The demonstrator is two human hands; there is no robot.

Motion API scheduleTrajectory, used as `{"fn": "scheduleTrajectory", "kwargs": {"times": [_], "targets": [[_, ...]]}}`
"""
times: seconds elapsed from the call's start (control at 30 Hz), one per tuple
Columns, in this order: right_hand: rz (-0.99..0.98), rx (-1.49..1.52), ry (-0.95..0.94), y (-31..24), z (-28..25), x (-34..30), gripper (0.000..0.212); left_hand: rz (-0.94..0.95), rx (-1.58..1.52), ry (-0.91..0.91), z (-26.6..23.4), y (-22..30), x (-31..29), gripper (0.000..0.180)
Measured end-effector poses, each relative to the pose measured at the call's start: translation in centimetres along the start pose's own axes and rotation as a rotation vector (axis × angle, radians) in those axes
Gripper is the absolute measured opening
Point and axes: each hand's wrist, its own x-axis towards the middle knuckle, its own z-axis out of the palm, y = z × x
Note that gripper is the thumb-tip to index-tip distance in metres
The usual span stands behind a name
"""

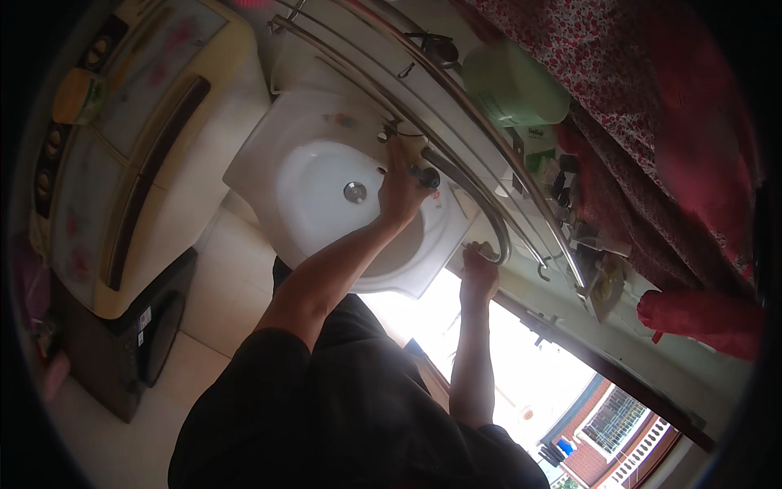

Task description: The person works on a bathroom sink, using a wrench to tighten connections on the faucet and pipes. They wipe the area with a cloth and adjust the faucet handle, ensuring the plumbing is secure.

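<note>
A white washbasin (261, 167) with a metal drain (354, 192) lies in front of me. My left hand (397, 189) is over its right side, by the back edge, closed around a dark knob (428, 177) at the faucet; the fingers partly hide it. A curved metal spout (497, 222) bends from there toward the right, beyond the basin's rim. At its far end my right hand (479, 275) is closed on the tip. No running water can be seen in the bowl.
Metal rack rails (456, 85) arch close over the basin's back. On the shelf stand a pale green container (515, 85) and small bottles. Red patterned cloth (619, 179) hangs at right. A cream washing machine (183, 155) stands left; a bright window (521, 367) is at lower right.
</note>
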Motion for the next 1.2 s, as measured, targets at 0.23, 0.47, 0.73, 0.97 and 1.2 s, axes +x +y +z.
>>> {"fn": "scheduleTrajectory", "kwargs": {"times": [0.23,0.47,0.73,0.97,1.2], "targets": [[-0.367,-0.203,-0.386,-10.3,4.3,-2.0,0.058,-0.102,0.007,0.088,2.1,-0.4,1.1,0.093],[0.08,-0.634,-0.423,-14.5,13.7,-9.0,0.045,-0.106,0.152,-0.189,-1.3,-3.0,2.7,0.098],[-0.014,-0.702,-0.192,-11.9,18.2,-11.4,0.024,-0.188,0.067,-0.092,-1.5,-3.8,2.6,0.079],[-0.342,-0.894,-0.321,-12.5,9.7,-5.9,0.029,-0.052,0.109,-0.097,-1.4,-4.6,3.0,0.07],[-0.89,-1.162,-0.125,-15.0,7.6,-1.5,0.019,0.042,0.113,-0.182,-1.6,-4.1,3.7,0.081]]}}
